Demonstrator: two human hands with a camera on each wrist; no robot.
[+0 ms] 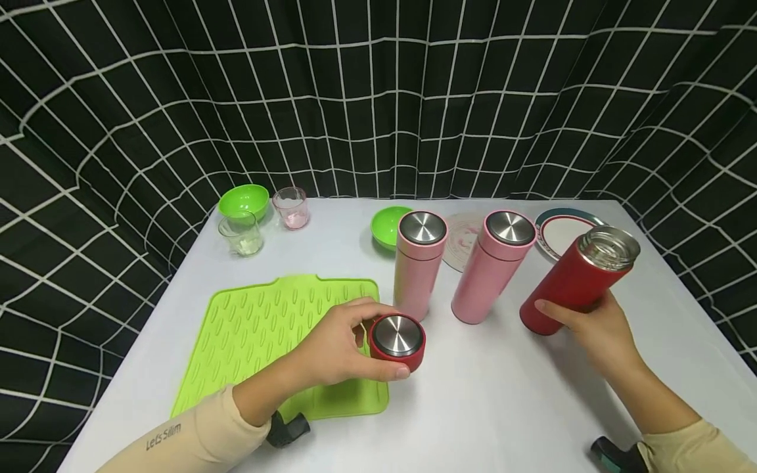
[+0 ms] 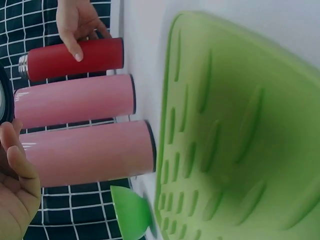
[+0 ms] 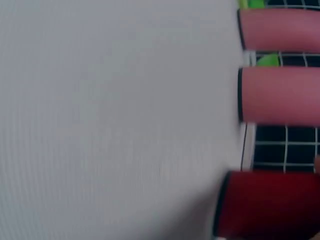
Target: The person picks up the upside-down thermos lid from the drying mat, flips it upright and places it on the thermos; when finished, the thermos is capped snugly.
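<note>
In the head view my left hand (image 1: pixel 343 341) grips a red lid (image 1: pixel 397 341) with a steel top, holding it above the table by the green mat's right edge. My right hand (image 1: pixel 597 328) holds a red thermos flask (image 1: pixel 568 282) around its body; its steel mouth is uncovered. In the left wrist view that red thermos flask (image 2: pixel 80 59) shows beyond two pink ones, with the right hand (image 2: pixel 82 25) on it. Two lidded pink thermos flasks (image 1: pixel 418 269) (image 1: pixel 492 269) stand between my hands. The right wrist view shows the red flask's lower part (image 3: pixel 270 205).
A green ridged mat (image 1: pixel 266 335) lies at left. Behind it are a green bowl (image 1: pixel 244 200), a clear glass (image 1: pixel 242 235) and a pink glass (image 1: pixel 291 209). Another green bowl (image 1: pixel 387 226), a patterned disc (image 1: pixel 458 240) and a rimmed plate (image 1: pixel 562 233) sit at the back.
</note>
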